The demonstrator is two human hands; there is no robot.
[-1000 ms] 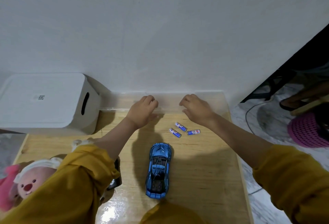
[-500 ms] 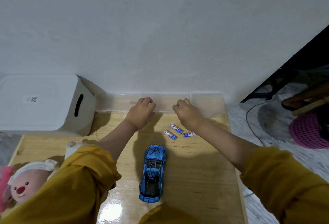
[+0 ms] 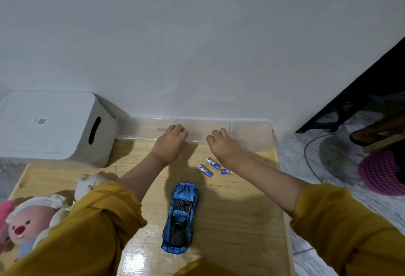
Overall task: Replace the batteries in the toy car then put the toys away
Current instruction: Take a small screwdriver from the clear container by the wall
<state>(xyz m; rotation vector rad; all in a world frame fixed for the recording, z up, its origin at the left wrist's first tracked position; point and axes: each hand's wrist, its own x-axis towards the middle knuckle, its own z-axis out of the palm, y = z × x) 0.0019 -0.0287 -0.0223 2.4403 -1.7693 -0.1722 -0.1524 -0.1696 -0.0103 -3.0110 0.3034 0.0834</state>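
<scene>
A blue toy car [image 3: 180,216] stands on the wooden table [image 3: 241,221], nose toward the wall. Three blue batteries [image 3: 213,163] lie loose just beyond it, near my right wrist. A clear plastic tray [image 3: 252,135] with compartments sits along the wall. My left hand [image 3: 171,144] and my right hand [image 3: 223,147] both reach to its middle compartment, fingers curled over the front rim. The fingertips are hidden from view.
A white lidded box [image 3: 54,126] with a slot handle stands at the back left. A pink plush toy [image 3: 26,227] and a small white plush bear [image 3: 87,184] lie at the left edge. To the right, on the floor, are a cable [image 3: 311,161] and a pink basket [image 3: 383,175].
My right hand has shifted a little left along the tray's rim, closer to my left hand. The car and batteries have not moved on the table.
</scene>
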